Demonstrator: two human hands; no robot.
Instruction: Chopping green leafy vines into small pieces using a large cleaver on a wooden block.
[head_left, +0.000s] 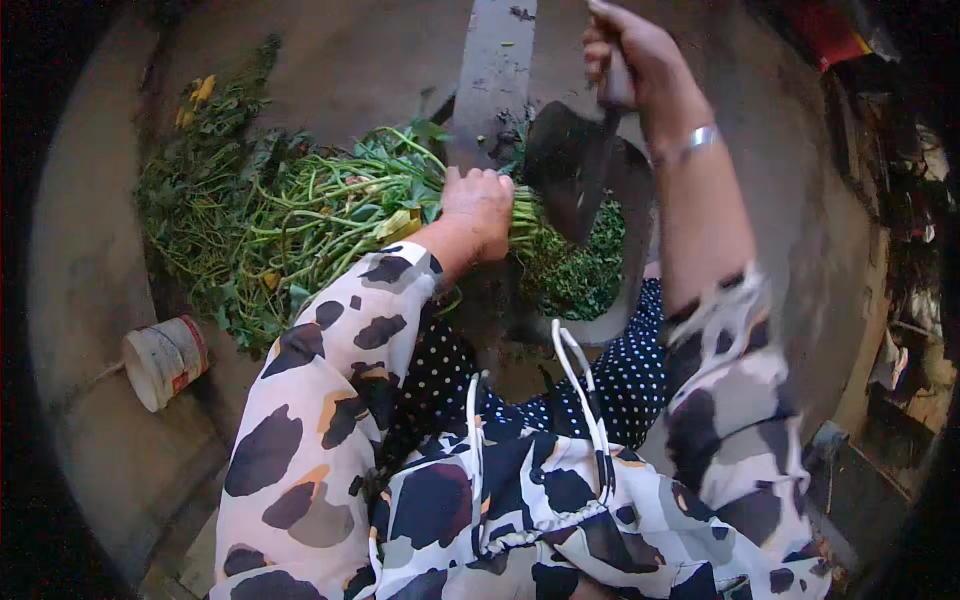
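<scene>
My left hand (480, 206) is closed around a thick bundle of leafy green vine stems (352, 195). The cut ends of the stems (529, 221) stick out to the right of the fist. Raised at the upper right, my right hand (637, 67) grips the handle of a knife (596, 169). Its dark blade, blurred, points down over a basin, and its full outline is hard to tell. Finely chopped greens (589, 274) lie in the basin (619, 322) below. A grey wooden plank (495, 67) runs away from me, just beyond my left hand.
A large heap of vines (202, 180) spreads over the floor on the left, with yellow blossoms or leaves (199, 90) on it. A white bucket (165, 360) lies tipped on its side at the left. Dim clutter (907, 247) lines the right edge.
</scene>
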